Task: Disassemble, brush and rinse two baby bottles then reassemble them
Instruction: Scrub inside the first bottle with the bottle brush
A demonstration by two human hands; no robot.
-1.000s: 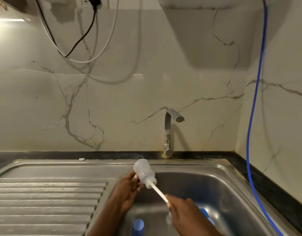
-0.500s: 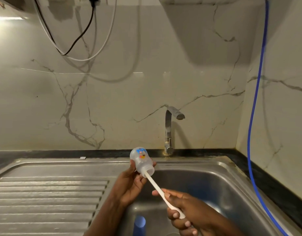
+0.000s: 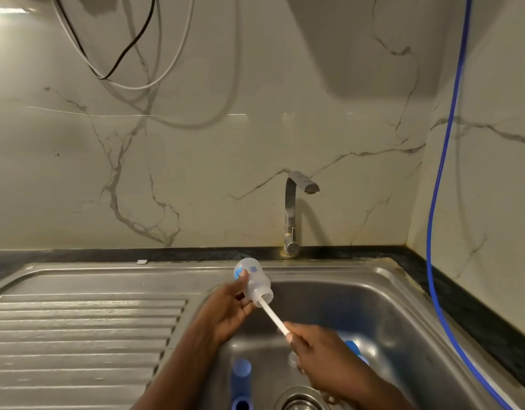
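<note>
Hands work over a steel sink. Left hand holds a small clear baby bottle tilted, with its base up toward the wall and its open neck pointing down and to the right. The fingers are curled round the bottle body. A white brush handle runs out of the neck into the right hand, whose fingers are clamped around its lower end. Its head is hidden inside the bottle. Down in the basin lie blurred blue pieces, possibly bottle parts, near the drain. A tap stands behind, with a ribbed drainboard to the left.
</note>
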